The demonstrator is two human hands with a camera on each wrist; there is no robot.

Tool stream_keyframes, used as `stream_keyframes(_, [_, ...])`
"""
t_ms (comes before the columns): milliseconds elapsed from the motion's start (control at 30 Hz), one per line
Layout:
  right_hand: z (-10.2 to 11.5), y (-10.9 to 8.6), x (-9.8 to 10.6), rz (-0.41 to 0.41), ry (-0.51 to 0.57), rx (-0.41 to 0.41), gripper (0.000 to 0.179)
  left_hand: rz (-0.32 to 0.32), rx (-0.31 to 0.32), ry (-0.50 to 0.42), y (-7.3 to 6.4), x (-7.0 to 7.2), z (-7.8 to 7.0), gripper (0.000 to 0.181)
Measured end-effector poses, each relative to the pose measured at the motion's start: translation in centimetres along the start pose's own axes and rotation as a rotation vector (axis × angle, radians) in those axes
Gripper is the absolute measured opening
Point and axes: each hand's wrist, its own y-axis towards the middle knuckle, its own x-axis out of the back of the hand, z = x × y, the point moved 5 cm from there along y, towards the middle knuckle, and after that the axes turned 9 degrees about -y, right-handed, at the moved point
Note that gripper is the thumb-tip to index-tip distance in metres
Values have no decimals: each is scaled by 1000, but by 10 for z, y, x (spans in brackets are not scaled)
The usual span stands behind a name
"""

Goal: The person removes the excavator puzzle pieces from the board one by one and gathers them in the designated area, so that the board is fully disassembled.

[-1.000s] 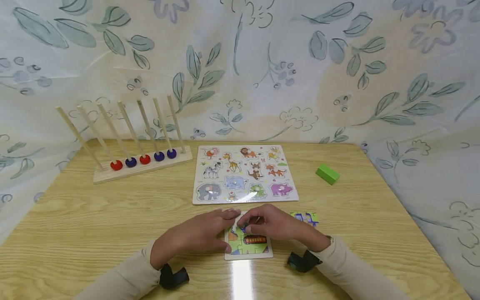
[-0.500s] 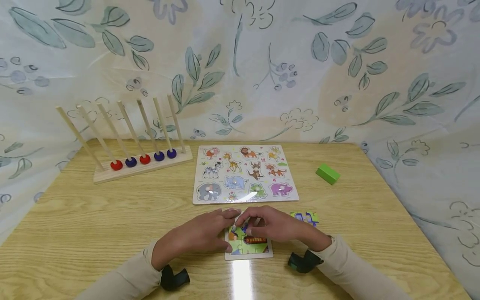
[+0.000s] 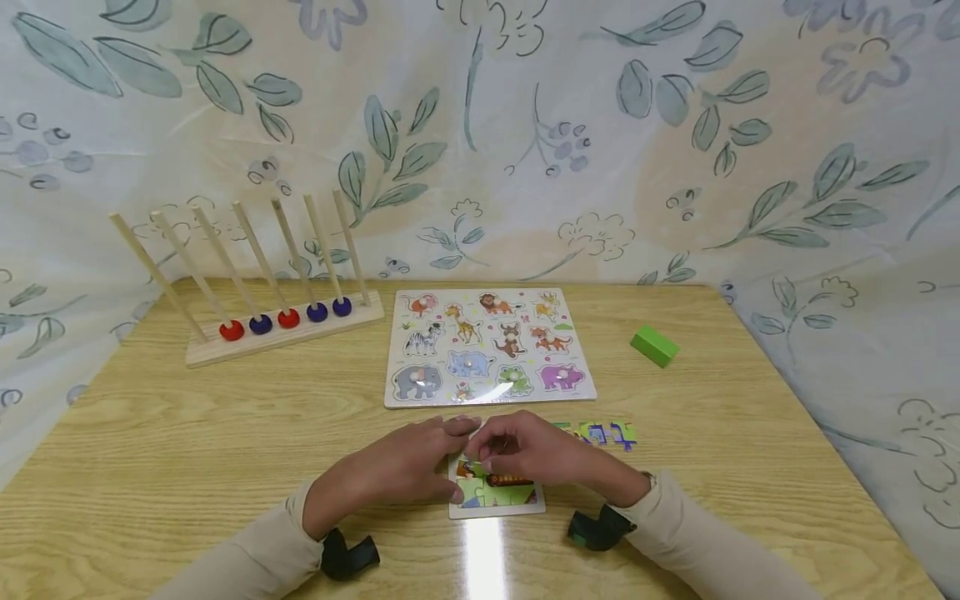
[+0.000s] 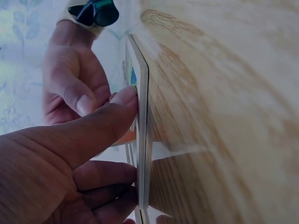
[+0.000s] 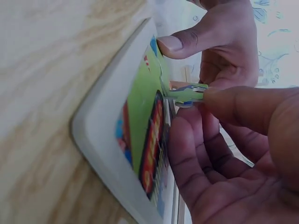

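Note:
In the head view a small jigsaw puzzle (image 3: 506, 497) lies in its pale frame at the front middle of the table. My right hand (image 3: 528, 450) pinches a green puzzle piece (image 5: 189, 94) between thumb and fingers. The right wrist view shows that piece tipped on edge against the puzzle's face. My left hand (image 3: 397, 467) rests along the puzzle's left side, with its thumb (image 4: 124, 95) on the face near the edge and its other fingers reaching the far left corner. My right hand hides the upper part of the puzzle.
Several loose puzzle pieces (image 3: 607, 433) lie just right of the puzzle. Behind it is an animal peg puzzle board (image 3: 480, 333). A rod stand (image 3: 300, 333) with red and blue beads stands at back left, and a green block (image 3: 655, 346) sits at right.
My right hand has shifted slightly left over the puzzle, uncovering more of the loose pieces beside it. The left hand has stayed in place.

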Motion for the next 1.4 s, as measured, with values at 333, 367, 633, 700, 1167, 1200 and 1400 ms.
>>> stream_keyframes(333, [2,1,0,-1,-70,-89,15,-12,-16,54,0,1,1,67])
stream_keyframes(367, [2,2,0,-4,-81,-98,15,-14,-20,64,0,1,1,67])
stream_keyframes(633, [-1,-3,2,-47,-106,-118,15,-8,-4,54,0,-3,3,67])
stream_keyframes(700, [-1,-4,3,-68,-103,-118,16,-10,-10,67,0,-3,2,68])
stream_keyframes(1167, [-7,-10,18,-129,-148,-128,20,-14,-21,57,0,-2,3,64])
stream_keyframes(1200, [-7,-11,20,-132,-150,-126,20,-18,-16,57,0,-2,3,64])
stream_keyframes(1400, [-8,-17,30,-145,-178,-112,19,-46,14,68,2,-4,1,61])
